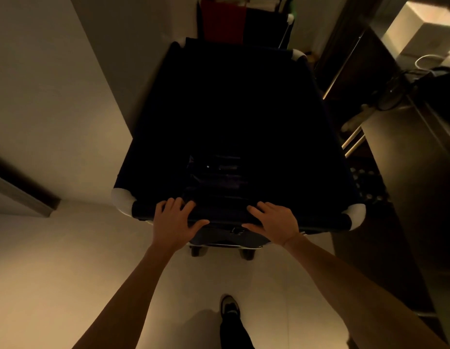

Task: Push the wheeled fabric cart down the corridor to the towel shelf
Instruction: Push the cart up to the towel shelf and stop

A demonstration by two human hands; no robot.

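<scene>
A large dark fabric cart with white corner joints fills the middle of the head view; its inside is too dark to make out. Both hands rest on its near top rail. My left hand lies over the rail left of centre, fingers draped over the top and thumb underneath. My right hand grips the same rail right of centre. Two of the cart's wheels show below the rail on the pale floor.
A pale wall runs close along the cart's left side. A dark cabinet and counter with cables and a white box stand on the right. Beyond the cart stands a rack with red fabric. My shoe is on the floor.
</scene>
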